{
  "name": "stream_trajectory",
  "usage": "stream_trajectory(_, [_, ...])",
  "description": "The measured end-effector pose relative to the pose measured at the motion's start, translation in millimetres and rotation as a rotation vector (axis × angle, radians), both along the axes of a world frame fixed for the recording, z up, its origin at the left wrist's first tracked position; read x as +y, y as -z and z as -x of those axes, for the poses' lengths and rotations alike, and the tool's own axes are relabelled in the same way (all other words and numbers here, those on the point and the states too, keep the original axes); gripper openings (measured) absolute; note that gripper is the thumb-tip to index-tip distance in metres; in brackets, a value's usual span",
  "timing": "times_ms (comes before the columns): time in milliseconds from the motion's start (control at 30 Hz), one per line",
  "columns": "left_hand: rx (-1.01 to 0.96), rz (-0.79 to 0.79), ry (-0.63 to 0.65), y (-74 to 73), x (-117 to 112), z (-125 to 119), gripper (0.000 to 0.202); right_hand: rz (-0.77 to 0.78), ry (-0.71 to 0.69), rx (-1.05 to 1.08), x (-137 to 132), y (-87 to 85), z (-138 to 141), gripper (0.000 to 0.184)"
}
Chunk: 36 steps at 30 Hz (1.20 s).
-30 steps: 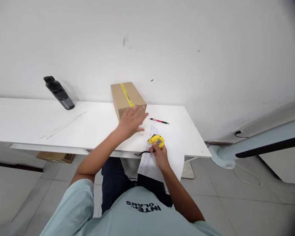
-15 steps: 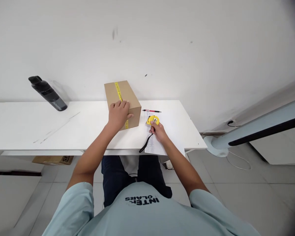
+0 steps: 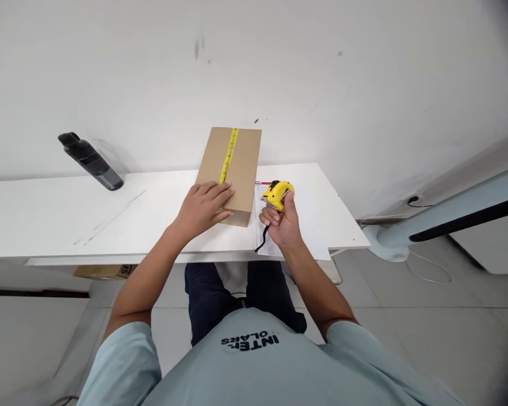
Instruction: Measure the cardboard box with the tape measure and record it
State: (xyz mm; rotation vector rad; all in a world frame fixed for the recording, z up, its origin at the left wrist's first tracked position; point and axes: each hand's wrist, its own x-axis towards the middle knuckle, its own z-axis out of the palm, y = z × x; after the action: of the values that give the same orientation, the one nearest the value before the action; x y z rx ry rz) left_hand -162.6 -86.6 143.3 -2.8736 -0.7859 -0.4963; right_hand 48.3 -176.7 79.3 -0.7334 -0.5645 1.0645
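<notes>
A brown cardboard box point(image 3: 243, 163) sits on the white table, its long side pointing toward the wall. Along its top runs a yellow strip of tape point(image 3: 228, 157) with printed marks. My left hand point(image 3: 205, 208) lies over the near left part of the box, fingers stretched across the top and the yellow strip. In my right hand point(image 3: 284, 223) is a yellow tape measure point(image 3: 278, 194), held just right of the box above a paper sheet. Its metal hook shows at the mouth, and a black wrist strap point(image 3: 262, 239) hangs below.
A written paper sheet point(image 3: 311, 225) lies under my right hand. A red pen point(image 3: 262, 182) is mostly hidden behind the tape measure. The black bottle point(image 3: 91, 160) stands at the left on the white table point(image 3: 152, 225). Below the table is another carton point(image 3: 104, 271). A pale stand point(image 3: 389, 239) is at right.
The box has turned and shifted right under my left hand. My right hand has lifted and tilted the tape measure, moving it slightly right. The camera view has shifted a little.
</notes>
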Motion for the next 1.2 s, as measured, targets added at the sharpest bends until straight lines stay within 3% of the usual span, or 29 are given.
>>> stream_trajectory(100, [0.007,0.017,-0.018,-4.2,17.5,-12.2,0.058,0.016,-0.040,0.036,-0.1,-4.2,25.3,0.061])
stream_trajectory(233, [0.030,0.024,-0.055,-10.8,28.6,-26.6,0.047,0.031,0.114,0.101,5.3,7.1,46.1,0.061])
stream_trajectory(400, [-0.022,-0.028,-0.089,-6.6,18.9,-29.0,0.039,0.087,0.164,0.121,6.1,24.0,54.5,0.061])
stream_trajectory(567, [-0.046,-0.098,-0.094,-0.3,-0.6,-22.2,0.037,0.099,0.166,0.115,-2.7,19.7,48.9,0.058])
stream_trajectory(700, [-0.060,-0.077,-0.057,3.6,-14.8,-12.1,0.046,0.061,0.155,0.117,-12.3,13.9,44.7,0.056])
stream_trajectory(833, [-0.080,-0.014,-0.030,10.5,-14.5,-1.3,0.058,0.103,0.142,0.090,-12.0,22.2,47.1,0.053])
stream_trajectory(1000, [-0.189,-0.009,-0.089,28.2,-2.4,20.5,0.063,0.076,0.324,0.019,-1.6,42.7,45.5,0.055])
stream_trajectory(1133, [-0.598,0.142,-0.274,58.4,6.0,33.7,0.070,-0.003,0.184,0.024,5.5,51.8,43.2,0.058])
stream_trajectory(1200, [-0.730,0.292,-0.268,77.1,1.3,30.6,0.076,0.006,0.130,0.027,6.3,53.2,44.1,0.059])
